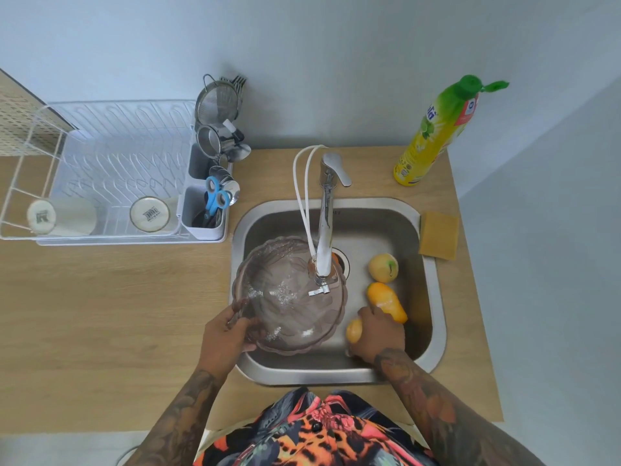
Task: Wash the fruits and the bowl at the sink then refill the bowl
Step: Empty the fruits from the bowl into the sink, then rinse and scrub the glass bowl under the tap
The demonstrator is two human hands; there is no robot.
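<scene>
Overhead, at a stainless-steel sink point(433, 297) set in a pale wooden counter point(100, 297): translucent smoky-pink scalloped plastic bowl point(292, 297) tilted over the basin's left half, under the spout of a chrome tap point(325, 230), with droplets and flecks of water across its inside. Left hand point(228, 334) clamped on the bowl's near-left rim, thumb inside, fingers wrapped beneath. Right hand point(378, 334) low in the basin's near-right area, curled over a small round yellow-orange fruit point(354, 331) and touching the near end of a long orange, mango-shaped fruit point(386, 302); whether the fingers fully close around the round fruit cannot be told. Pale yellow apple-like fruit with a stem point(383, 268) lying just beyond the long one, near the drain. A sliver of another orange fruit point(336, 258) visible behind the tap spout. Both forearms tattooed; bright patterned shirt point(319, 432) at the bottom edge.

Flat yellow-brown sponge point(438, 235) resting on the sink's right rim. Yellow dish-soap bottle with green flip cap point(437, 132) standing at the counter's far right corner. White wire dish rack point(111, 173) to the left, holding two upturned cream cups point(149, 213) along its near edge, plus a white cutlery caddy point(201, 210) with blue-handled scissors point(215, 196) and metal strainers point(218, 102).
</scene>
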